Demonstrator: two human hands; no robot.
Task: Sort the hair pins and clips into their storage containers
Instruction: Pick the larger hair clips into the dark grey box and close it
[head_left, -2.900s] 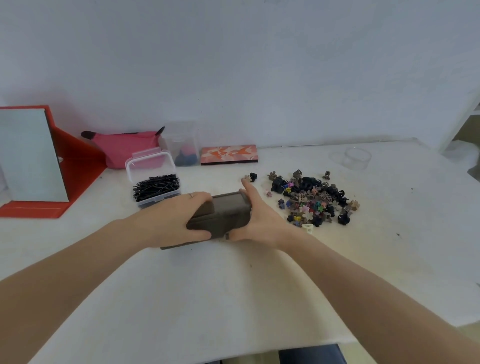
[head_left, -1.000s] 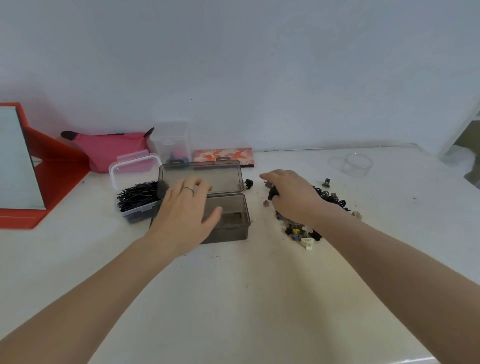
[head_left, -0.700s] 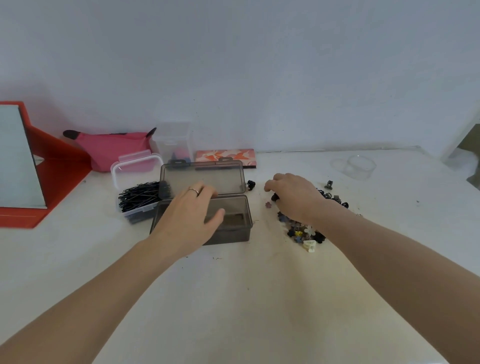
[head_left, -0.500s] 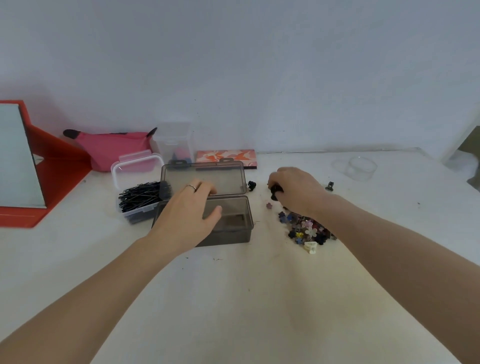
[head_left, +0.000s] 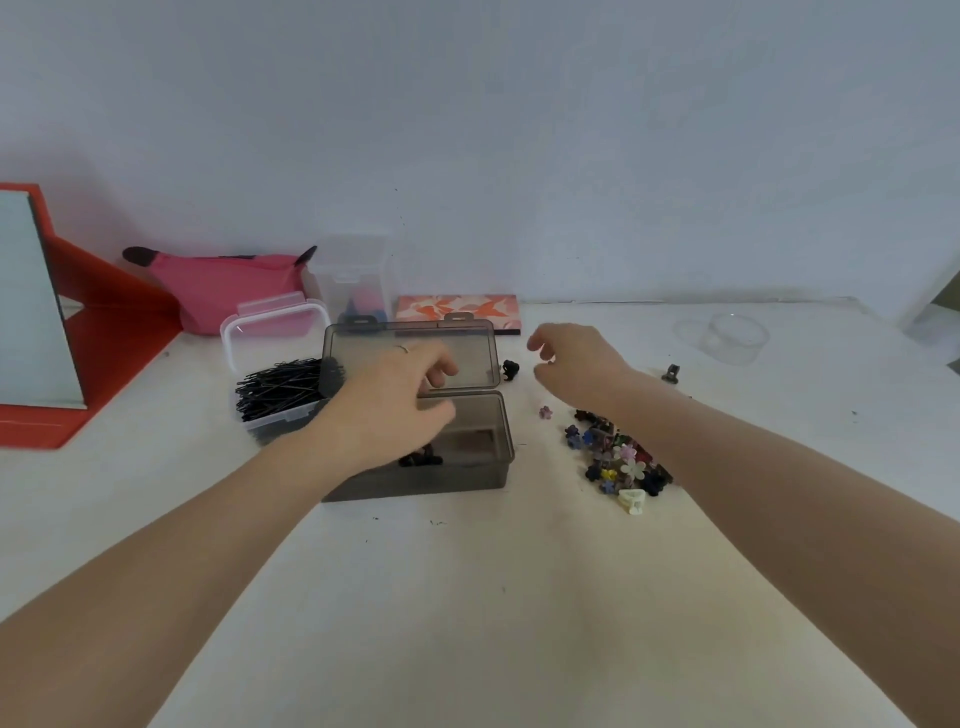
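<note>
Two hands are seen over the middle of the tabletop (head_left: 467, 597). Compared with half a second ago, the right hand (head_left: 576, 364) has been lifted off the pile of clips (head_left: 615, 457) and its fingers are now loosely spread, with nothing visibly held; a dark clip (head_left: 418, 460) can now be made out in the smoky grey box (head_left: 462, 467), so a first transfer appears to have been made. The left hand (head_left: 395, 410) is still held above the box's left half, fingers loosely curled; whether anything is held beneath it cannot be told.

The grey box stands open, its lid (head_left: 410, 353) laid back towards the far edge, and apart from that clip it looks nearly empty. Just to its left, the clear box (head_left: 275, 332) is filled with black hair pins (head_left: 283, 389). Most clips remain heaped right of the grey box; one black clip (head_left: 510, 370) lies beside the lid, another (head_left: 672, 373) farther right. A small clear cup (head_left: 735, 338) stands near the far right corner.
</note>
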